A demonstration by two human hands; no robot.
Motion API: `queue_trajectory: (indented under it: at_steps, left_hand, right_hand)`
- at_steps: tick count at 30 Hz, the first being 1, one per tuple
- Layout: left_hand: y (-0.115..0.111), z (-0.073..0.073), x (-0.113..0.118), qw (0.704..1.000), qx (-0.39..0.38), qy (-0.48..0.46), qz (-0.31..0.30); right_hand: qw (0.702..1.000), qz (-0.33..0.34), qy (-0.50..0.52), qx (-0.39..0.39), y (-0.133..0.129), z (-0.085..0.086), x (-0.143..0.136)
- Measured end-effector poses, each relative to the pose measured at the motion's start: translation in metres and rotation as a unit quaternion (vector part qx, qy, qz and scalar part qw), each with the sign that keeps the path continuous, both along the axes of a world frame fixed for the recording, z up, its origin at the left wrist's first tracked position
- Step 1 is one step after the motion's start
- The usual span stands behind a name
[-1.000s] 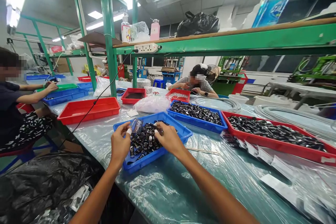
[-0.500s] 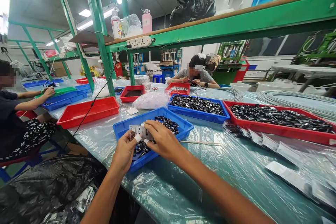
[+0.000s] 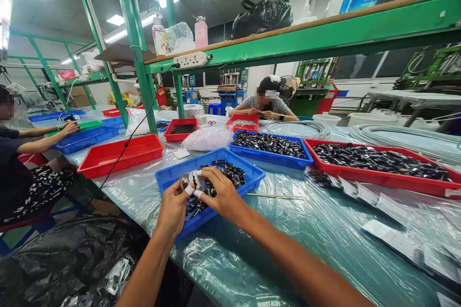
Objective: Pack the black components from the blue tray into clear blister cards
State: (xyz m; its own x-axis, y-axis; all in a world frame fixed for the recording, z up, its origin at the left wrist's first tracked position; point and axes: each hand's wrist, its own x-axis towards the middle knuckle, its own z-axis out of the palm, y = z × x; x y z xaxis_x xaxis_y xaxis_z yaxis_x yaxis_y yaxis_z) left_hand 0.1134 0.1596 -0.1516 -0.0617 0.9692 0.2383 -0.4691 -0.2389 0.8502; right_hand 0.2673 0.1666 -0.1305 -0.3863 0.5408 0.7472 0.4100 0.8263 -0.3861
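Note:
Over the near blue tray (image 3: 254, 177), my left hand (image 3: 175, 201) pinches the left end of a small clear plastic piece (image 3: 188, 180) with dark bits in it. My right hand (image 3: 219, 192) closes on the right side of that same piece, thumb below and fingers above. White wraps cover some of my fingertips. Small black parts (image 3: 230, 172) lie in the tray beneath and behind my hands. The contact between my fingertips is partly hidden.
A red tray (image 3: 120, 157) stands left; a blue tray (image 3: 272, 158) and a red tray (image 3: 382, 177) of black parts stand behind and right. Flat packets (image 3: 389, 235) lie right. One person (image 3: 268, 98) sits opposite, another (image 3: 21, 163) at left.
The clear piece is now tilted and more covered by my fingers, and my right hand has come slightly closer to my left. The view has shifted a little.

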Motion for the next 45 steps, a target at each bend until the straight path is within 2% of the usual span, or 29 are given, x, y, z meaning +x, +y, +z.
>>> queue_trajectory:
  at_steps: [3, 7, 10, 12, 13, 14, 16, 19, 22, 25, 30, 32, 34, 39, 42, 45]
  left_hand:
    - [0.0, -0.001, -0.002, 0.998, 0.027, 0.053, -0.005]
    - [-0.002, -0.001, -0.003, 0.988, 0.055, 0.143, 0.036]
    - [0.001, 0.001, -0.005, 0.967, 0.054, 0.207, 0.136]
    - [0.005, 0.002, -0.007, 0.948, 0.046, 0.239, 0.205]
    - [0.007, 0.002, -0.008, 0.944, 0.043, 0.247, 0.213]
    - [0.008, 0.002, -0.009, 0.947, 0.042, 0.248, 0.2]
    - [0.01, 0.002, -0.011, 0.962, 0.039, 0.238, 0.129]
    - [0.011, 0.001, -0.012, 0.976, 0.026, 0.215, 0.024]
    - [0.01, 0.0, -0.013, 0.978, 0.021, 0.206, -0.023]
    - [0.012, 0.0, -0.013, 0.977, 0.019, 0.212, -0.01]
    - [0.017, -0.005, -0.014, 0.966, 0.006, 0.23, 0.118]
    - [0.018, -0.007, -0.015, 0.963, -0.006, 0.23, 0.141]
    - [0.018, -0.008, -0.015, 0.968, -0.016, 0.214, 0.132]
    - [0.013, -0.002, -0.01, 0.989, -0.027, 0.134, 0.061]
    - [0.009, 0.005, -0.008, 0.995, -0.048, 0.077, 0.027]
    - [0.007, 0.008, -0.009, 0.996, -0.035, 0.078, 0.001]
  right_hand:
    - [0.999, 0.01, 0.023, -0.025, 0.001, -0.004, -0.002]
    - [1.0, -0.024, 0.005, -0.014, 0.006, -0.014, -0.002]
    - [0.998, -0.039, 0.022, -0.043, 0.013, -0.02, -0.001]
    - [0.991, -0.026, 0.065, -0.112, 0.016, -0.022, -0.002]
    - [0.986, -0.009, 0.081, -0.146, 0.016, -0.023, -0.003]
    - [0.981, 0.008, 0.09, -0.17, 0.016, -0.023, -0.005]
    - [0.979, 0.025, 0.082, -0.187, 0.015, -0.023, -0.009]
    - [0.984, 0.004, 0.042, -0.174, 0.014, -0.02, -0.011]
    - [0.986, 0.014, -0.005, -0.166, 0.015, -0.015, -0.005]
    - [0.988, 0.019, -0.041, -0.15, 0.02, -0.012, 0.005]
    - [0.99, -0.043, -0.081, -0.111, 0.031, -0.01, 0.024]
    - [0.988, -0.069, -0.098, -0.096, 0.031, -0.009, 0.026]
    - [0.986, -0.085, -0.118, -0.077, 0.026, -0.008, 0.023]
    - [0.987, -0.075, -0.125, -0.073, 0.011, -0.005, 0.006]
    - [0.991, -0.071, -0.105, -0.048, 0.009, -0.006, 0.002]
    - [0.996, -0.055, -0.069, -0.027, 0.008, -0.008, 0.0]
